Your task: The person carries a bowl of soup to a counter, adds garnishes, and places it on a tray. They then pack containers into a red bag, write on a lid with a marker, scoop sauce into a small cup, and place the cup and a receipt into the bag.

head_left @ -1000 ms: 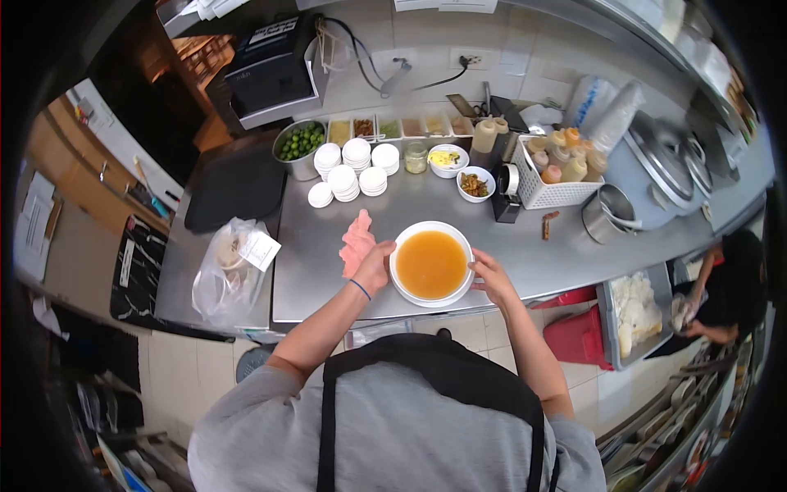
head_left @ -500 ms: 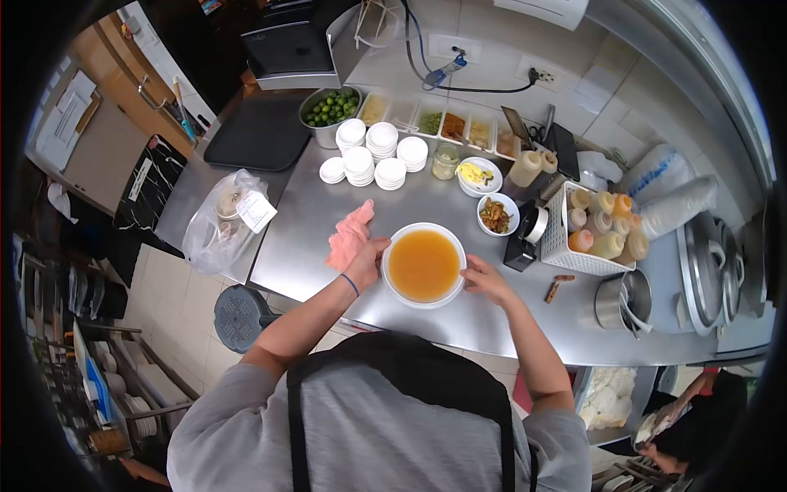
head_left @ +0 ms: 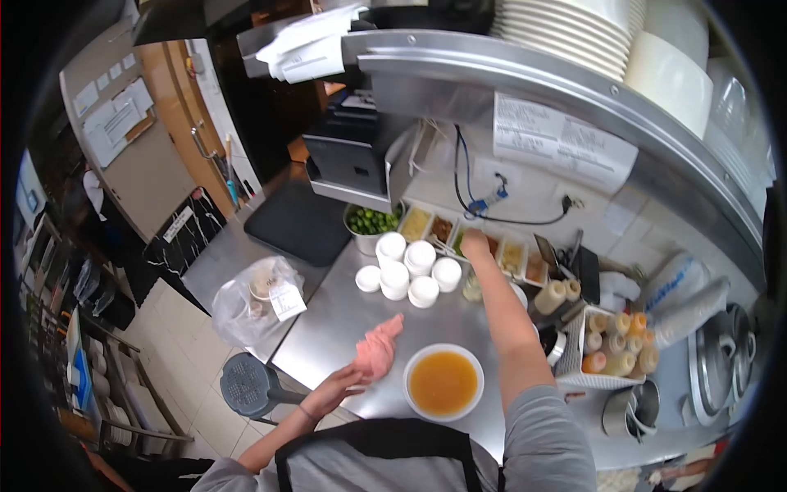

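A white bowl of orange-brown broth (head_left: 443,382) stands on the steel counter (head_left: 328,328), touched by neither hand. Left of it, my left hand (head_left: 332,389) is held with its fingers spread, beside the lower end of a crumpled pink cloth (head_left: 378,348). My right hand (head_left: 475,243) reaches over the row of topping containers at the back, at the compartment of chopped greens (head_left: 461,238). Its fingertips are too small and partly hidden to tell what they hold. Stacks of small white cups (head_left: 394,279) stand left of my right forearm.
A pot of green limes (head_left: 373,221) and a black tray (head_left: 297,223) are at the back left. A plastic bag (head_left: 254,299) lies on the left. On the right are a white basket of bottles (head_left: 615,344) and a metal pot (head_left: 630,410). A shelf (head_left: 525,70) hangs overhead.
Both hands have let go of the broth bowl. My right hand has moved up to the topping containers, my left hand toward the pink cloth. The view has tilted up, showing the shelf.
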`<state>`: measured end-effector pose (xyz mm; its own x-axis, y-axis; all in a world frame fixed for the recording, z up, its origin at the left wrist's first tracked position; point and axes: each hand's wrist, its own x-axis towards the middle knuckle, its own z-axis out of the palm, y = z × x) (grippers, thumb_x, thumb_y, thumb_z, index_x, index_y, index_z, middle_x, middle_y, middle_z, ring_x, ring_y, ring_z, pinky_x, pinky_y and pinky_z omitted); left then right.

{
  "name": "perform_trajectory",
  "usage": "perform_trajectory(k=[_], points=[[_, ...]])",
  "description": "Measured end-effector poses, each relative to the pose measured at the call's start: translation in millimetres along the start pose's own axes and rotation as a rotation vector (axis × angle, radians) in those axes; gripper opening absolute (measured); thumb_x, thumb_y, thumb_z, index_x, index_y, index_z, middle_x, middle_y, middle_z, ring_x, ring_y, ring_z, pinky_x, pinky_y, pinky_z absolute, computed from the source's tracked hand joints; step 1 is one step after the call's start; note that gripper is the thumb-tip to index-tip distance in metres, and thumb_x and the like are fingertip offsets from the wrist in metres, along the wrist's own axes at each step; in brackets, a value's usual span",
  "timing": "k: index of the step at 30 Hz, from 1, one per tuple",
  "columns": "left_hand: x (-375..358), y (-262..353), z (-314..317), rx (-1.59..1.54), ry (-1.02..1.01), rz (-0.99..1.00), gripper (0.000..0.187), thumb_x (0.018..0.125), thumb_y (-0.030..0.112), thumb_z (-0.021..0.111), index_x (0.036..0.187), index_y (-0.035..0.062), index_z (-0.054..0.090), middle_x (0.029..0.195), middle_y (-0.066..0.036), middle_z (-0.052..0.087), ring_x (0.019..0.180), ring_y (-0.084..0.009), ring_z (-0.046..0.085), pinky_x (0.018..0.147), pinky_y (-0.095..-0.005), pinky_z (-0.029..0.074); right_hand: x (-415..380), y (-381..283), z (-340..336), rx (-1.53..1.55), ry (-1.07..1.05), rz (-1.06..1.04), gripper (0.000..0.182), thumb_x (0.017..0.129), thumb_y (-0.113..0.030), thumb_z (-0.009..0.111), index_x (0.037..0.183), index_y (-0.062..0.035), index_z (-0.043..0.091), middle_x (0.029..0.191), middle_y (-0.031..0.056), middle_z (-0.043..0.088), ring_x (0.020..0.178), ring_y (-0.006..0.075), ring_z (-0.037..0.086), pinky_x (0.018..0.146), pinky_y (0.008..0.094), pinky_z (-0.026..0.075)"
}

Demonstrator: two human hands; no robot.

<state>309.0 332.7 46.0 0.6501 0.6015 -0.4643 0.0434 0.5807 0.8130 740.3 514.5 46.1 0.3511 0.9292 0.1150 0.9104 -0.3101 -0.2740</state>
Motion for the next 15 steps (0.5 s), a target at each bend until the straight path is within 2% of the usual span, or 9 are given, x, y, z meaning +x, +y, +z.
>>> perform_trajectory(k=[2, 3, 4, 7, 9, 13, 15], points=[[-16.9, 5.5, -3.2, -0.024, 0.033, 0.003, 0.032, 0.090, 0.023, 0.045, 0.115, 0.0023, 0.046, 0.118, -0.009, 0.049, 0.108, -0.0206, 0.048, 0.091, -0.0336, 0.038, 14.7, -2.6, 8.9, 0.122, -0.029, 0.119, 0.024, 0.078, -0.009, 0.046, 0.091, 0.0032, 0.061, 0.101, 0.0226, 0.058, 0.092, 0.0329, 0.057, 0.080, 0.0390, 0.046], [-22.6, 8.9, -2.5, -0.030, 0.058, 0.008, 0.031, 0.091, 0.021, 0.044, 0.114, 0.0015, 0.046, 0.117, -0.010, 0.049, 0.108, -0.0211, 0.048, 0.090, -0.0329, 0.039, 25.2, 1.2, 20.1, 0.114, -0.064, 0.094, 0.025, 0.077, -0.011, 0.049, 0.094, 0.0017, 0.062, 0.103, 0.0210, 0.058, 0.095, 0.0322, 0.057, 0.081, 0.0377, 0.046], [-26.7, 11.9, -2.0, -0.035, 0.076, 0.007, 0.030, 0.091, 0.020, 0.043, 0.114, 0.0008, 0.046, 0.116, -0.011, 0.050, 0.107, -0.0214, 0.049, 0.091, -0.0327, 0.039, 34.6, 7.3, 26.9, 0.020, -0.195, -0.024, 0.034, 0.083, -0.025, 0.045, 0.105, -0.0018, 0.057, 0.106, 0.0210, 0.056, 0.100, 0.0326, 0.055, 0.083, 0.0402, 0.045], [-29.8, 16.7, -1.9, -0.033, 0.115, 0.019, 0.029, 0.091, 0.019, 0.043, 0.113, 0.0003, 0.047, 0.115, -0.012, 0.050, 0.106, -0.0216, 0.049, 0.091, -0.0328, 0.039, 49.4, 14.1, 60.0, 0.005, -0.307, -0.084, 0.037, 0.081, -0.028, 0.045, 0.105, -0.0028, 0.057, 0.107, 0.0209, 0.055, 0.099, 0.0328, 0.055, 0.083, 0.0403, 0.045], [-31.2, 21.0, -1.7, -0.016, 0.139, 0.037, 0.028, 0.091, 0.019, 0.043, 0.112, 0.0000, 0.048, 0.113, -0.012, 0.052, 0.103, -0.0212, 0.051, 0.089, -0.0321, 0.041, 45.9, 13.9, 70.2, 0.089, -0.139, -0.049, 0.024, 0.069, -0.014, 0.057, 0.089, -0.0033, 0.065, 0.092, 0.0191, 0.061, 0.087, 0.0309, 0.060, 0.075, 0.0370, 0.048], [-27.0, 19.9, -4.0, -0.015, 0.124, 0.046, 0.026, 0.091, 0.018, 0.043, 0.109, 0.0001, 0.050, 0.110, -0.011, 0.054, 0.100, -0.0201, 0.054, 0.086, -0.0304, 0.043, 28.8, 7.2, 45.4, 0.043, -0.164, -0.092, 0.017, 0.066, -0.009, 0.056, 0.079, -0.0036, 0.066, 0.087, 0.0187, 0.062, 0.083, 0.0319, 0.060, 0.073, 0.0380, 0.048], [-24.8, 20.7, 0.4, -0.009, 0.123, 0.034, 0.026, 0.091, 0.018, 0.044, 0.109, 0.0002, 0.050, 0.109, -0.011, 0.055, 0.100, -0.0199, 0.053, 0.087, -0.0303, 0.042, 24.7, 5.4, 41.8, 0.069, -0.154, -0.070, 0.017, 0.066, -0.009, 0.056, 0.079, -0.0031, 0.066, 0.087, 0.0187, 0.062, 0.082, 0.0318, 0.060, 0.073, 0.0382, 0.048]])
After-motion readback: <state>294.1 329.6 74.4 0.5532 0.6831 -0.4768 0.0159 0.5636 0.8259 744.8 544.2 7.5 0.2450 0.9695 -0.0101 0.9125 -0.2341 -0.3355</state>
